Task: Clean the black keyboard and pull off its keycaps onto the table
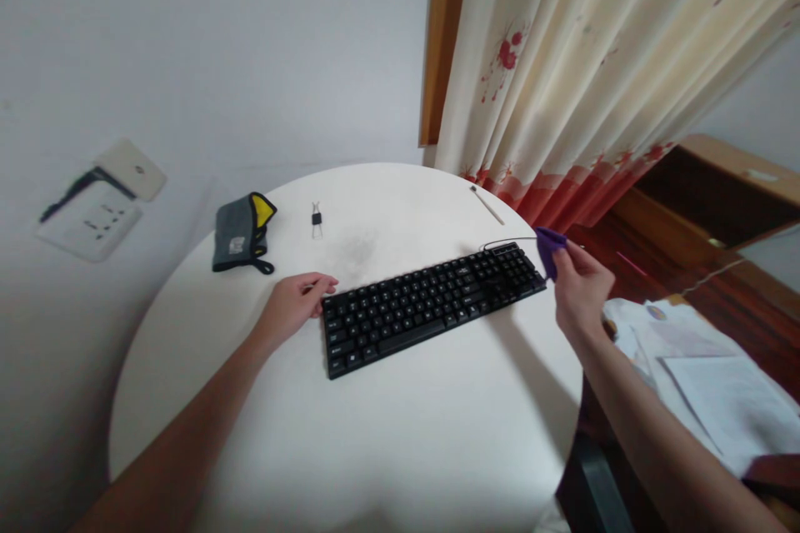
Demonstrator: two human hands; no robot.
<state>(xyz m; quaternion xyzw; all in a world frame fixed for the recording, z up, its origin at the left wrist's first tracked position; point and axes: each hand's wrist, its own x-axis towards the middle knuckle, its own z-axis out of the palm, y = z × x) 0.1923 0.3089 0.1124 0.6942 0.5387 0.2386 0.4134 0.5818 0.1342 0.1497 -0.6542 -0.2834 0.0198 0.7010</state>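
Pinching the purple cloth (551, 246) in the right grip (581, 287) at the keyboard's (431, 310) two-o'clock corner, mid-bench (387, 450), with left grip (293, 310) half-curled at nine — holding or merely touching, cannot tell — might snag the cable (516, 238) and skid the keyboard if tugging sharply.

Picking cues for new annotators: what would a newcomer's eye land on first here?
Likely the black keyboard, lying aslant mid-way across the white table, with the left hand at its left end. Next, the purple cloth pinched in the right hand by the keyboard's other end. Then the red-flowered curtain, upper right.
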